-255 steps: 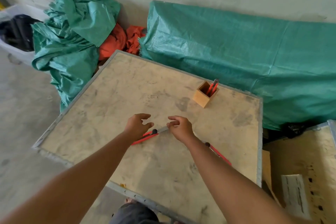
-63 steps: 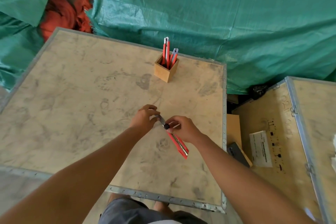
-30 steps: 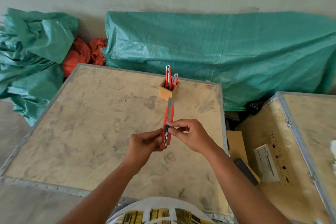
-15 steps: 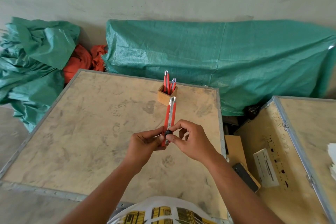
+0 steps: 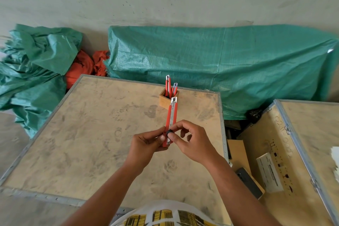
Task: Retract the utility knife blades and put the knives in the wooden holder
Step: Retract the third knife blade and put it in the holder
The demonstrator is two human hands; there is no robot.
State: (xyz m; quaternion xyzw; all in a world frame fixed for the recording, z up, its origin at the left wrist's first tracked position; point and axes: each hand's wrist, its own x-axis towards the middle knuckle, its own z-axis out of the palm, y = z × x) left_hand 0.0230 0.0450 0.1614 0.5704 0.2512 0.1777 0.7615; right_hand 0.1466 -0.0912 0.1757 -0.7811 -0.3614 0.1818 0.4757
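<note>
Currently held upright above the middle of the desk (image 5: pixel 77 134): one red utility knife (image 5: pixel 171 117), pinched low on its body by the left hand (image 5: pixel 146 147), with the right hand (image 5: pixel 192 145) closed thumb and forefinger on the black lock wheel (image 5: pixel 169 132) near the lower end. Both grips pressed together on the knife, neither spread. No blade seen past the metal tip, so probably retracted already, though hard to judge at this size. Likely light, stiff and slim, with smooth plastic sides that could slide in a loose pinch; best taken around the lower half of the body, well clear of the tip end, keeping a finger off the slider track. Just beyond the tip, at the far side of the desk, the wooden holder (image 5: pixel 164 100) with two other knives (image 5: pixel 167 86) standing in it, leaning slightly apart. Small mouth, partly filled, so worth lowering straight down into the free gap rather than at a slant. Plenty of bare desk on the left and near side; right edge close by, with a drop to clutter and a neighbouring crate (image 5: pixel 302 152).
</note>
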